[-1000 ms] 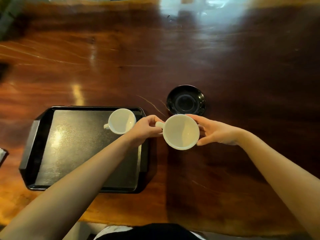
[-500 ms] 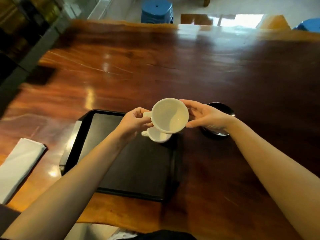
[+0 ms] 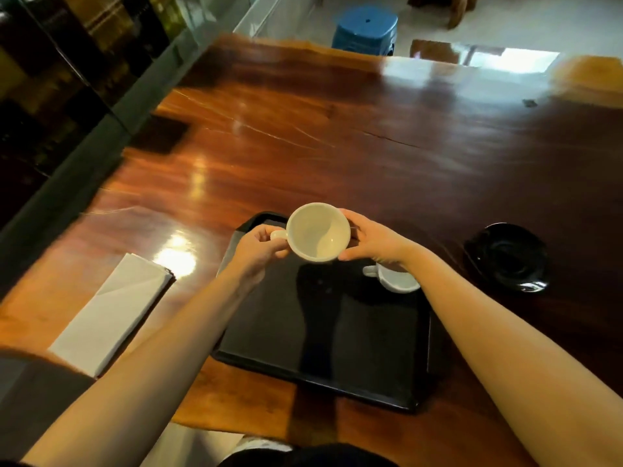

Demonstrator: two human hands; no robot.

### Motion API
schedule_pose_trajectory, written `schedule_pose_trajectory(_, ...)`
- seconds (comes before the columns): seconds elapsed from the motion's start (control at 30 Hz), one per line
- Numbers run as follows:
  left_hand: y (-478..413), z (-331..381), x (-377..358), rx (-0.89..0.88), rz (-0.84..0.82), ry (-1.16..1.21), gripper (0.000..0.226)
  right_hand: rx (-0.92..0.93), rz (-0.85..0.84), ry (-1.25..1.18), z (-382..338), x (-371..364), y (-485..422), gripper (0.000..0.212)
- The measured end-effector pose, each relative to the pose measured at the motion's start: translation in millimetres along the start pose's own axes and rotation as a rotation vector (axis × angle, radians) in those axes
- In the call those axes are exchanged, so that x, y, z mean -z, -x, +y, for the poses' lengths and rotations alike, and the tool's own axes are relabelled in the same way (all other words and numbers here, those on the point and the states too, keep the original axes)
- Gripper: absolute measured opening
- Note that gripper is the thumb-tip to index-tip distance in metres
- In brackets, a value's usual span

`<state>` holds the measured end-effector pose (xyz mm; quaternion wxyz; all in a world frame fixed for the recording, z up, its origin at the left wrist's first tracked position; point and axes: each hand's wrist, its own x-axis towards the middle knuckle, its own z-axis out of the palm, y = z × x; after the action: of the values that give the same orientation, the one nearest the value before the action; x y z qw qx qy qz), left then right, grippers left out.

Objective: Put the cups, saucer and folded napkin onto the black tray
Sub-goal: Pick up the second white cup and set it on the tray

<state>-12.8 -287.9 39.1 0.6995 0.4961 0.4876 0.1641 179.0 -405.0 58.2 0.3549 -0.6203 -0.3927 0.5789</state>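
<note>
Both hands hold a large white cup (image 3: 318,232) in the air above the far end of the black tray (image 3: 337,345). My left hand (image 3: 258,251) pinches its handle. My right hand (image 3: 372,239) grips the rim on the opposite side. A smaller white cup (image 3: 396,279) stands on the tray near its right edge, partly hidden under my right wrist. The black saucer (image 3: 507,257) lies on the wooden table to the right of the tray. A folded white napkin (image 3: 113,310) lies on the table to the left of the tray.
The polished wooden table (image 3: 337,146) stretches far ahead. A dark wall ledge (image 3: 84,146) runs along its left side. A blue stool (image 3: 364,30) stands on the floor beyond the far edge.
The large cup has travelled left from beside the saucer to above the tray, still held in both hands. My view has swung left and up, bringing the napkin fully in.
</note>
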Motion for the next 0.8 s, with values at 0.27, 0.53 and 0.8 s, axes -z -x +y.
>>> schedule_pose_trajectory(0.27, -28, -25, 25, 0.086, 0.024, 0.005, 0.019, -0.084, 0.117, -0.079, 34, -39, -30, 0.083)
schedule_pose_trajectory(0.53, -49, -37, 26, 0.154, 0.016, -0.033, 0.022, -0.108, 0.116, -0.004, 42, -42, -44, 0.08)
schedule_pose_trajectory(0.8, -55, -36, 31, 0.088, -0.014, -0.271, 0.022, -0.144, 0.09, 0.03, 38, -33, -48, 0.078)
